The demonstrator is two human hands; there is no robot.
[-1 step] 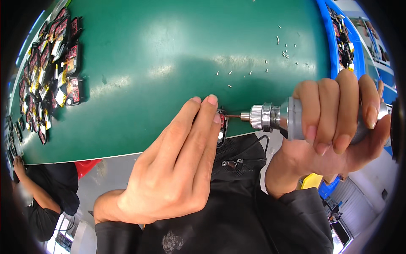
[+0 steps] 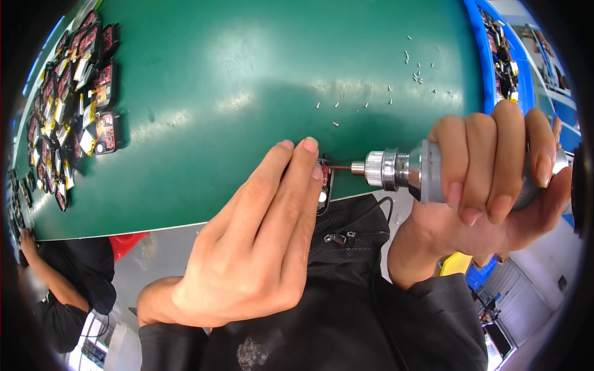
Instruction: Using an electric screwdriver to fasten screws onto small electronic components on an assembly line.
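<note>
Near the table's front edge, my left hand (image 2: 257, 232) is closed over a small black device casing (image 2: 323, 198) with a red circuit board inside. Its fingers lie together across the left part of the casing and hide much of it; the thumb is out of sight. My right hand (image 2: 495, 170) wraps round a grey electric screwdriver (image 2: 429, 171) held level. The screwdriver's thin bit (image 2: 340, 167) points left, its tip at the casing's board by my left fingertips. Whether a screw sits under the tip is too small to tell.
Several loose screws (image 2: 366, 106) lie on the green table (image 2: 204, 68) beyond my hands. Open casings with boards and battery packs (image 2: 68, 99) are heaped at the left. A blue bin (image 2: 487, 55) with more stands far right. Another person's arm (image 2: 55, 281) shows at lower left.
</note>
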